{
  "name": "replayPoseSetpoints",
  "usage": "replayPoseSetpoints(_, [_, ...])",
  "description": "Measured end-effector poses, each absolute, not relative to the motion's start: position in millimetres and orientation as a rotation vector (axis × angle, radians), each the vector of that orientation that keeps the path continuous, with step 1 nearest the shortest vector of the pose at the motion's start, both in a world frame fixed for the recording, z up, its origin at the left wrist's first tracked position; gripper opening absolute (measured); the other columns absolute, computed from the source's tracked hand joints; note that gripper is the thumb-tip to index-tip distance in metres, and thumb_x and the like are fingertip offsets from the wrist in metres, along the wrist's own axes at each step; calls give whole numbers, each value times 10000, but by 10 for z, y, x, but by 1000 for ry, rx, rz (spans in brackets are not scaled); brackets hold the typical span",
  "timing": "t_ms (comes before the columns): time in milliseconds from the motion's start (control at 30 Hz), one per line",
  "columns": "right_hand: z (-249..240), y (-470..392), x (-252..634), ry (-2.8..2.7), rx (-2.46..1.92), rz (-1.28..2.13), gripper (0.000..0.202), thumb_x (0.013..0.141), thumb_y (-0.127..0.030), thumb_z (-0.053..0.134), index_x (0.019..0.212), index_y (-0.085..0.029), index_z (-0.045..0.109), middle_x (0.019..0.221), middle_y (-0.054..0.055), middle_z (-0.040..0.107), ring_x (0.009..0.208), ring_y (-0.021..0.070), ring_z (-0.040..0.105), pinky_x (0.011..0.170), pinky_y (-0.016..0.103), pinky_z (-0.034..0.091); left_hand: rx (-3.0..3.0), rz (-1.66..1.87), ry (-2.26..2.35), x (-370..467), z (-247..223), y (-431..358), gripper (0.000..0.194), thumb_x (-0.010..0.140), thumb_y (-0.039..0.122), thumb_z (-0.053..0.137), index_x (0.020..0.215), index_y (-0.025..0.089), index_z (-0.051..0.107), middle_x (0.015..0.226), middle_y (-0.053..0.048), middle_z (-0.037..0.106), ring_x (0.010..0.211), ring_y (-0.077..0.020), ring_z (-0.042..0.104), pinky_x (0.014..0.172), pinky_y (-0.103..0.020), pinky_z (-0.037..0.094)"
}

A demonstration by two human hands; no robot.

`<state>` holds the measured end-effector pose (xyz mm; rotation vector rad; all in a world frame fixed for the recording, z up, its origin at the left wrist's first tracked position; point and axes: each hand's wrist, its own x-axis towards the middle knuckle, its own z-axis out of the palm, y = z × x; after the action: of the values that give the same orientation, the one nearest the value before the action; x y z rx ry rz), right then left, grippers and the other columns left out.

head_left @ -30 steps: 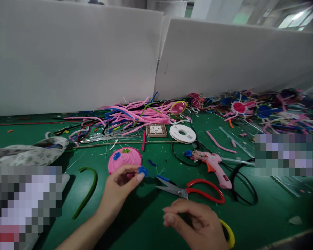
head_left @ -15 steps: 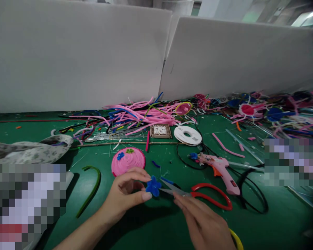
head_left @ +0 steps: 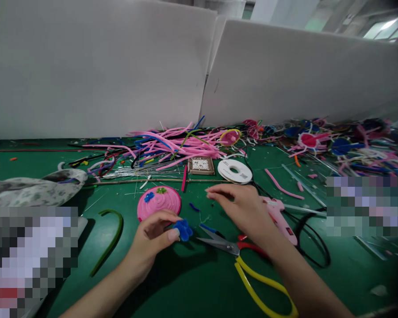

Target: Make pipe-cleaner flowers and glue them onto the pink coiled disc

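Note:
Between thumb and fingers, my left hand (head_left: 152,236) pinches a blue fuzzy flower (head_left: 183,230). Just behind it lies a pink coiled disc (head_left: 159,204) with a small blue flower and a green one on top. My right hand (head_left: 237,205) is raised over the table to the right, its fingertips pinched together; whatever they hold, if anything, is too small to make out. Below that hand, scissors (head_left: 230,247) with one red and one yellow handle lie with blades apart. The pink glue gun (head_left: 280,218) is partly hidden behind my right hand and forearm.
A green stem (head_left: 117,240) lies left. Farther back on the green table (head_left: 199,287) are a white spool (head_left: 235,171), a small bead-filled tray (head_left: 201,165) and heaped pink stems (head_left: 182,143). White panels (head_left: 99,70) stand behind.
My right hand has left the scissors, which now lie on the table, and has moved up and forward near the glue gun. My left hand and the blue flower have shifted slightly left.

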<state>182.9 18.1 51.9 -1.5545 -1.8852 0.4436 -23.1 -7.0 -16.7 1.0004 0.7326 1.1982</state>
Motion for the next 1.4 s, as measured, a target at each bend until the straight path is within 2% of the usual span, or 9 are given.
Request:
replayPoseSetpoints(167, [300, 293, 1782, -1603, -1434, 1053, 161, 751, -225, 631, 886, -201, 715, 813, 29, 755, 801, 205, 707, 742, 339, 549, 988, 1167, 690, -228, -211, -69, 151, 676, 302, 782, 802, 236, 731, 829, -16, 654, 792, -148, 587, 683, -217, 478])
replayPoseSetpoints(400, [137, 289, 1837, -1330, -1343, 1145, 447, 657, -237, 725, 1094, -188, 641, 936, 56, 736, 776, 161, 682, 736, 312, 546, 990, 1121, 661, -211, -202, -39, 161, 667, 298, 789, 804, 241, 727, 808, -9, 620, 755, -130, 571, 643, -198, 457])
replayPoseSetpoints(600, [158, 273, 1883, -1523, -1543, 929, 289, 773, -405, 640, 958, -189, 691, 549, -27, 609, 514, 124, 568, 498, 237, 443, 1066, 1112, 641, -208, -218, -46, 202, 658, 206, 794, 844, 257, 734, 825, -15, 605, 702, -121, 567, 609, -209, 468])
replayPoseSetpoints(800, [77, 277, 1873, -1776, -1508, 560, 310, 811, -254, 574, 1116, -260, 627, 1035, 40, 682, 923, 209, 627, 800, 357, 491, 1094, 1115, 666, -188, -183, -79, 248, 638, 118, 792, 827, 272, 743, 843, -12, 627, 741, -120, 597, 629, -195, 502])
replayPoseSetpoints(933, [89, 248, 1850, -1600, -1492, 694, 259, 901, -307, 465, 1095, -242, 624, 896, 34, 700, 573, 126, 625, 579, 274, 514, 1079, 1126, 707, -174, -199, -77, 265, 627, 90, 791, 825, 258, 739, 853, -10, 650, 756, -123, 614, 648, -193, 516])
replayPoseSetpoints(1033, [146, 215, 1839, -1531, -1372, 637, 322, 857, -292, 550, 1175, -265, 586, 1151, 58, 638, 749, 144, 656, 714, 303, 532, 1081, 1136, 732, -157, -200, -76, 268, 628, 78, 786, 817, 260, 732, 844, -4, 664, 745, -121, 620, 646, -195, 522])
replayPoseSetpoints(1133, [233, 173, 1822, -1586, -1263, 1002, 242, 838, -359, 577, 1016, -234, 685, 1057, 58, 690, 950, 196, 641, 825, 328, 505, 1125, 1146, 764, -143, -175, -88, 263, 631, 68, 778, 808, 256, 728, 813, 5, 658, 709, -110, 615, 629, -189, 518])
replayPoseSetpoints(1267, [281, 119, 1769, -1493, -1197, 1638, 263, 817, -402, 599, 959, -212, 712, 829, 38, 733, 780, 164, 673, 710, 275, 517, 1201, 1137, 796, -137, -158, -98, 249, 635, 78, 775, 816, 241, 722, 782, 10, 639, 656, -95, 592, 580, -170, 492])
replayPoseSetpoints(1400, [220, 124, 1743, -1298, -1188, 1786, 249, 739, -334, 703, 951, -203, 705, 761, 8, 722, 636, 94, 644, 622, 195, 495, 1232, 1148, 855, -141, -175, -75, 217, 651, 105, 771, 819, 232, 717, 775, 3, 641, 709, -117, 603, 583, -171, 481])
